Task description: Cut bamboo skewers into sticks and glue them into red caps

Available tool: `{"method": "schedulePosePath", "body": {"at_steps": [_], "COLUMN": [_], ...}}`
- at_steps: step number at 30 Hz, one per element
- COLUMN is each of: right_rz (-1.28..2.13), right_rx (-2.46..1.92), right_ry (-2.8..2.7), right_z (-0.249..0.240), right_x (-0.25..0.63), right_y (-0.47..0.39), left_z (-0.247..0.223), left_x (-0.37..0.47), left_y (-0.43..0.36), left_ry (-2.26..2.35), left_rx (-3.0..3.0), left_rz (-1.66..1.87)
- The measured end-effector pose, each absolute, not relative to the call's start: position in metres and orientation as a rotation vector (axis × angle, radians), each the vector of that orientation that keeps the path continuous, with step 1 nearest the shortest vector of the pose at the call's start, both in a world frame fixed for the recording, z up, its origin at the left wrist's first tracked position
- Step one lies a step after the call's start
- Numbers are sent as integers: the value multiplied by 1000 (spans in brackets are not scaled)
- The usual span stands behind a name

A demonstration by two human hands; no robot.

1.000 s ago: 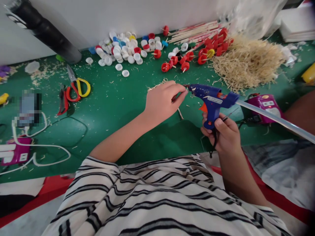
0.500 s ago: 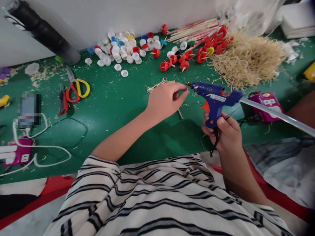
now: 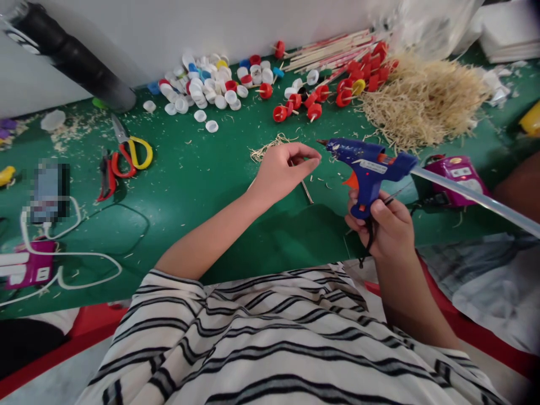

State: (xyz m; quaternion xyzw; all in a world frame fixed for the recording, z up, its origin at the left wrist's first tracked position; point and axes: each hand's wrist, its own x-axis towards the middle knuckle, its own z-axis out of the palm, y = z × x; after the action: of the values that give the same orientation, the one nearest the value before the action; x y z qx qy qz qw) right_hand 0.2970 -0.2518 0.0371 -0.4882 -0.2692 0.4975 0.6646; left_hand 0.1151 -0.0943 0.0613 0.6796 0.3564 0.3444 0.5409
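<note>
My right hand grips the handle of a blue glue gun with an orange trigger. A long clear glue stick sticks out of its back, and a thin pointed thing pokes out from the same hand. Just below and left of the gun's nozzle is my left hand, thumb and forefinger pinched together. Anything between those fingertips is too small to make out. Behind that hand lies a small bunch of pale wood shavings. A thin metal rod shows beneath it.
White bottle caps and red caps on sticks lie at the back, near wooden sticks. A heap of shavings is at right. Scissors, red-handled cutters, a phone and a white cable lie left.
My left hand has drawn slightly left and down from the nozzle, and the gap between its thumb and forefinger has narrowed. The glue gun stays nearly still in my right hand.
</note>
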Motion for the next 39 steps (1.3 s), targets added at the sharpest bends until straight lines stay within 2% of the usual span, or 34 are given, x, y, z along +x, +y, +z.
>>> {"method": "schedulePosePath", "body": {"at_steps": [21, 39], "right_rz": [1097, 1035], "right_rx": [-1121, -1141], "right_ry": [-579, -680], "right_z": [39, 34], "right_x": [293, 287], "right_y": [-250, -251], "left_z": [67, 79], "left_x": [121, 127], "left_y": [-108, -113], "left_ry": [842, 849], "left_rx": [1503, 1078], "left_rz": [703, 511]}}
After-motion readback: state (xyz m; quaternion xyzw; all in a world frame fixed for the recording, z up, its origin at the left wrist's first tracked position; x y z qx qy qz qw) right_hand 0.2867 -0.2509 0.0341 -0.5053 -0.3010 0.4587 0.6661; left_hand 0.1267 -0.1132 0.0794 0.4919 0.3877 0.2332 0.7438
